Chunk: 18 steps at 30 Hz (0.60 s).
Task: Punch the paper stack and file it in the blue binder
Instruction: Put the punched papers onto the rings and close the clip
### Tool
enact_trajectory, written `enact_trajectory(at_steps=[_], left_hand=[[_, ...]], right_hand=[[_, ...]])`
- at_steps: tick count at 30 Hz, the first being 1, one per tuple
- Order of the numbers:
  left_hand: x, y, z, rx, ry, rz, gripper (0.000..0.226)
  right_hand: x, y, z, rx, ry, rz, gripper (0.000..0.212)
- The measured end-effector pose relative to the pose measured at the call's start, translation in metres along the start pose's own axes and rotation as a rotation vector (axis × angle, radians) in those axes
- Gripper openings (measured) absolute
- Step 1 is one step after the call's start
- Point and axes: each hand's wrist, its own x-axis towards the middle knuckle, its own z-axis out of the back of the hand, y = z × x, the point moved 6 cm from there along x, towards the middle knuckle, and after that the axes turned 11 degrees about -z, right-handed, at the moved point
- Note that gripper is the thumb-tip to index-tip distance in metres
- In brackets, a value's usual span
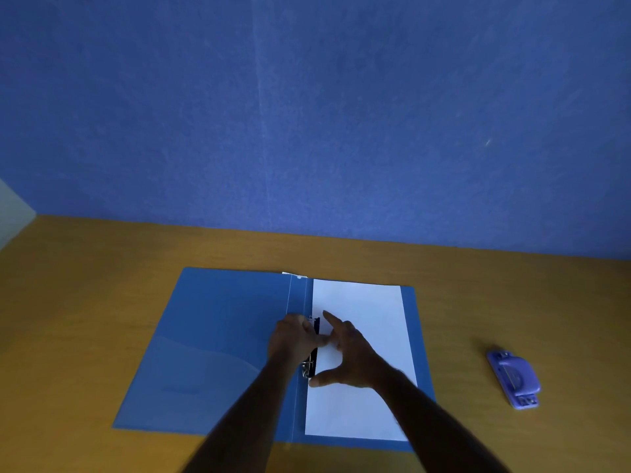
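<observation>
Blue fabric wall (pixel 307 114) backs a wooden desk (pixel 85 285); on it the blue binder (pixel 218 343) lies open flat, paper stack (pixel 368 319) on its right half against the black ring clip (pixel 314 346) at the spine, faint marking on the inside pocket too blurred to read. Left hand (pixel 293 339) has fingers curled over the clip, exact grip cannot be told; right hand (pixel 348 356) is spread, thumb and fingertips touching the paper's left edge. Purple hole punch (pixel 515 378) sits well apart on the right, with no legible label.
</observation>
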Motion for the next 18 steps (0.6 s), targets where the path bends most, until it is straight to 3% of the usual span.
enact_trajectory(at_steps=[4,13,18], left_hand=[[-0.004,-0.004,0.000,0.070,-0.011,-0.001,0.054],[-0.004,-0.002,0.002,0.199,0.028,-0.102,0.047],[0.002,0.010,0.008,0.089,0.083,-0.159,0.027]], right_hand=[[0.001,0.000,-0.001,-0.044,0.008,0.011,0.130],[0.001,0.004,-0.004,-0.191,0.001,0.020,0.121],[0.002,0.008,-0.003,-0.255,0.013,-0.001,0.130]])
